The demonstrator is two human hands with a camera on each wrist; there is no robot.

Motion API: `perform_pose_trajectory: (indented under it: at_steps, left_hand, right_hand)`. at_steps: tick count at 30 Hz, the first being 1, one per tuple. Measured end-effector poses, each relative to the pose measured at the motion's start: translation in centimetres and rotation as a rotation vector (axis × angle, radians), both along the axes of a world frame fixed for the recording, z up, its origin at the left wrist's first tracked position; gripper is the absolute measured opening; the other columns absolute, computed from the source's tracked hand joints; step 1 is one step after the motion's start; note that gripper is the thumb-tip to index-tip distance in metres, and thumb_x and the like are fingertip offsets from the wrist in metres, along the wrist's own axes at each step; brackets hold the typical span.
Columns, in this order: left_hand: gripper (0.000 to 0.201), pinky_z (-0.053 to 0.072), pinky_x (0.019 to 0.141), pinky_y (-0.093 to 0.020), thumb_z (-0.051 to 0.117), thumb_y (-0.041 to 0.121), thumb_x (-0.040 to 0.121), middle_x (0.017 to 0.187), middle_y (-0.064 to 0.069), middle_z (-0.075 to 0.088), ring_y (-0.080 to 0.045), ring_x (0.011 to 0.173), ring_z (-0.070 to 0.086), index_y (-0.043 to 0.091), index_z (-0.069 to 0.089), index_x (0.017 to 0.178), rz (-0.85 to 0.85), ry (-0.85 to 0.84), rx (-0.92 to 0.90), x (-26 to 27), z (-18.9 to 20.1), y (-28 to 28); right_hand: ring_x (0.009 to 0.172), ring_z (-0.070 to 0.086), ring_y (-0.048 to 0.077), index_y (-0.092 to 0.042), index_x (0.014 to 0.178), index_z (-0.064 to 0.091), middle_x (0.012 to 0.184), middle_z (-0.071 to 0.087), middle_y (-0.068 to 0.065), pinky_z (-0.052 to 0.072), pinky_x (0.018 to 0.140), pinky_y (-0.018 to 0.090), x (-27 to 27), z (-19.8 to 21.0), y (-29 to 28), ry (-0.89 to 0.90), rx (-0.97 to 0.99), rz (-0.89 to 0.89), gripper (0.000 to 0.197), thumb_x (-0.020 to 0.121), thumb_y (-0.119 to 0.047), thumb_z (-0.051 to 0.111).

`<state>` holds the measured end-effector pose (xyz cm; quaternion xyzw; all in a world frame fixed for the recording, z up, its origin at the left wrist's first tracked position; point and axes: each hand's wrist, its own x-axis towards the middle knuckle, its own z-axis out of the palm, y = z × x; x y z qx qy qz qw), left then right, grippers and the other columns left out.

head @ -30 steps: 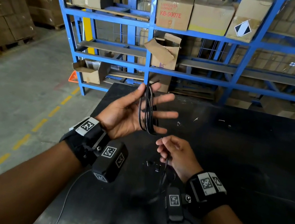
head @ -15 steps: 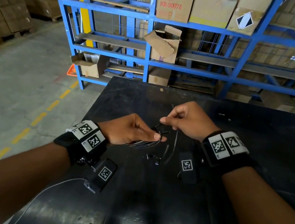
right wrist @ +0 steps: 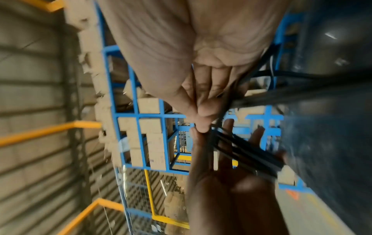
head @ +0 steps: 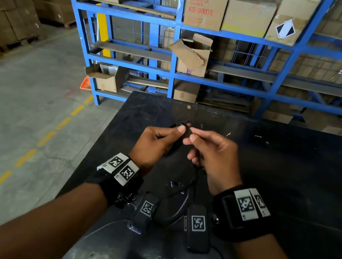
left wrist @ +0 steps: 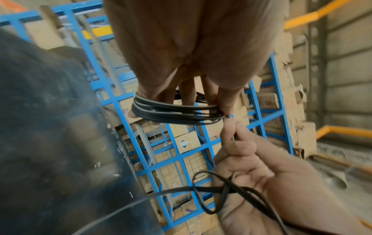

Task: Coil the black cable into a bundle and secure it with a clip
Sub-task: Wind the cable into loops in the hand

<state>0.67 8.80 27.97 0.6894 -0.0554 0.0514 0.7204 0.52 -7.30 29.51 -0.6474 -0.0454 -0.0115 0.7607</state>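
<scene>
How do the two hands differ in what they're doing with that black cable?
The left hand carries the black cable wound in several loops around its fingers, while the right hand pinches just one strand between thumb and fingertip. The loops at the left hand lie tidy and parallel; the length crossing the right hand's palm hangs slack and crossed over itself. Both hands grip the same cable, held close together above the black table.

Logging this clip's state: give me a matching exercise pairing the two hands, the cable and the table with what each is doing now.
1. left hand
2. right hand
3. black cable
4. black table

a. wound in several loops
b. pinches one strand
c. holds the coil round its fingers
d. lies below both hands

Pairs: 1-c, 2-b, 3-a, 4-d
</scene>
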Motion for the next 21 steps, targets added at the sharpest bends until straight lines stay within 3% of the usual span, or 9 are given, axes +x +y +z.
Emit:
perform_pose_trajectory:
  at_steps: [2,3,4,6,10,13,16,18,21]
  left_hand:
    - [0.037,0.040,0.063,-0.030,0.059,0.026,0.105,0.069,-0.010,0.062,-0.014,0.064,0.053,-0.005,0.078,0.104,0.067,0.001,-0.059,0.3,0.1,-0.3]
    - [0.038,0.044,0.064,-0.032,0.059,0.026,0.105,0.070,-0.009,0.065,-0.014,0.065,0.059,-0.007,0.078,0.097,0.096,-0.001,-0.079,0.5,0.2,-0.4]
    - [0.037,0.052,0.073,-0.032,0.058,0.024,0.105,0.080,-0.002,0.075,-0.010,0.077,0.069,-0.006,0.078,0.096,0.111,-0.003,-0.112,0.7,0.4,-0.5]
    - [0.030,0.051,0.097,-0.036,0.057,0.023,0.106,0.107,0.003,0.078,-0.010,0.106,0.071,0.003,0.080,0.105,0.099,0.018,-0.211,1.1,0.8,-0.5]
    - [0.034,0.050,0.104,-0.044,0.054,0.031,0.105,0.139,-0.006,0.070,-0.031,0.136,0.060,0.014,0.069,0.129,0.061,0.098,-0.363,1.9,2.1,0.4]
    - [0.036,0.042,0.112,-0.059,0.049,0.037,0.106,0.144,-0.002,0.067,-0.035,0.136,0.060,0.021,0.067,0.133,-0.014,0.126,-0.392,2.0,2.6,1.0]
    - [0.033,0.041,0.111,-0.063,0.046,0.040,0.106,0.146,-0.002,0.065,-0.037,0.133,0.061,0.028,0.068,0.129,-0.046,0.124,-0.438,2.1,2.7,1.1]
    - [0.032,0.041,0.113,-0.064,0.047,0.040,0.106,0.144,-0.002,0.066,-0.036,0.132,0.063,0.030,0.071,0.124,-0.029,0.113,-0.464,2.2,2.9,1.3]
    - [0.032,0.036,0.115,-0.065,0.048,0.040,0.107,0.144,-0.001,0.066,-0.036,0.134,0.061,0.030,0.073,0.123,0.004,0.088,-0.426,2.5,3.2,2.1]
  right_hand:
    - [0.053,0.059,0.014,-0.004,0.110,0.073,0.094,0.079,0.018,0.047,0.050,0.020,-0.7,-0.6,0.2,0.060,0.112,0.022,0.018,0.094,-0.003,0.065]
    - [0.053,0.059,0.014,-0.004,0.108,0.073,0.093,0.079,0.018,0.047,0.052,0.020,-1.1,-0.9,0.3,0.081,0.160,0.034,0.016,0.094,-0.003,0.065]
    - [0.054,0.058,0.014,-0.005,0.105,0.074,0.090,0.078,0.018,0.047,0.053,0.020,-1.3,-1.2,0.3,0.100,0.202,0.043,0.014,0.093,-0.004,0.066]
    - [0.053,0.054,0.014,-0.004,0.101,0.075,0.081,0.076,0.016,0.045,0.054,0.021,-1.7,-1.7,0.1,0.126,0.223,0.042,0.011,0.092,-0.006,0.068]
    - [0.058,0.050,0.018,-0.002,0.103,0.076,0.068,0.070,0.009,0.041,0.052,0.022,-2.1,-2.9,-0.4,0.104,0.181,0.051,0.015,0.089,-0.005,0.071]
    - [0.061,0.050,0.020,-0.003,0.105,0.076,0.070,0.070,0.011,0.042,0.053,0.022,-2.4,-3.4,-0.5,0.099,0.243,0.072,0.017,0.089,-0.003,0.070]
    - [0.057,0.050,0.018,-0.006,0.105,0.077,0.073,0.072,0.012,0.041,0.054,0.024,-2.5,-3.5,-0.5,0.077,0.219,0.116,0.016,0.091,-0.007,0.069]
    - [0.054,0.052,0.017,-0.007,0.104,0.077,0.072,0.072,0.014,0.044,0.054,0.025,-2.4,-3.6,-0.5,0.028,0.123,0.138,0.015,0.092,-0.006,0.069]
    - [0.059,0.063,0.013,-0.009,0.108,0.075,0.074,0.073,0.012,0.050,0.057,0.025,-1.9,-3.7,-1.4,-0.128,-0.171,0.167,0.017,0.094,-0.004,0.067]
